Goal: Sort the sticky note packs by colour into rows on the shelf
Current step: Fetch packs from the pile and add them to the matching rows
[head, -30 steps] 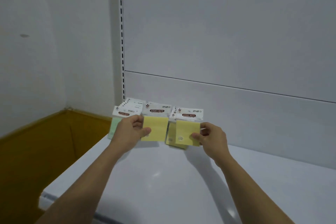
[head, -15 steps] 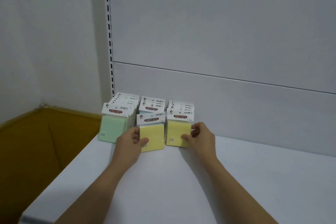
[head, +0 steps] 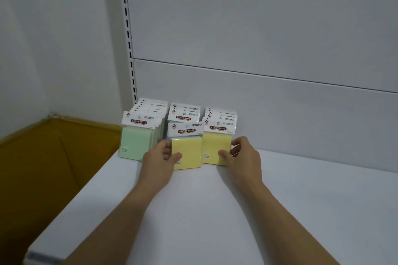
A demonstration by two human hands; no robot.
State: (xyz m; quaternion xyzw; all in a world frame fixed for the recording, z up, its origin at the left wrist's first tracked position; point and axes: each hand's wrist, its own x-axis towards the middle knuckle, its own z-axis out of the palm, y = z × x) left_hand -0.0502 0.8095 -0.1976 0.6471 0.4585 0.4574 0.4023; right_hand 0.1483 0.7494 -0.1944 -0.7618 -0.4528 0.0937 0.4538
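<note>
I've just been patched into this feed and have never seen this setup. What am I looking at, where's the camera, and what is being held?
There is no machine: a person works with bare hands, and the one picture comes from a camera on their head, looking forward and down. On the white shelf stand three rows of sticky note packs: a green pack fronts the left row, yellow ones the other two. The left hand pinches the middle yellow pack; the right hand grips the right yellow pack.

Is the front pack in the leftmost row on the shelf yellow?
No, the leftmost row's front pack is pale green, not yellow.
</note>
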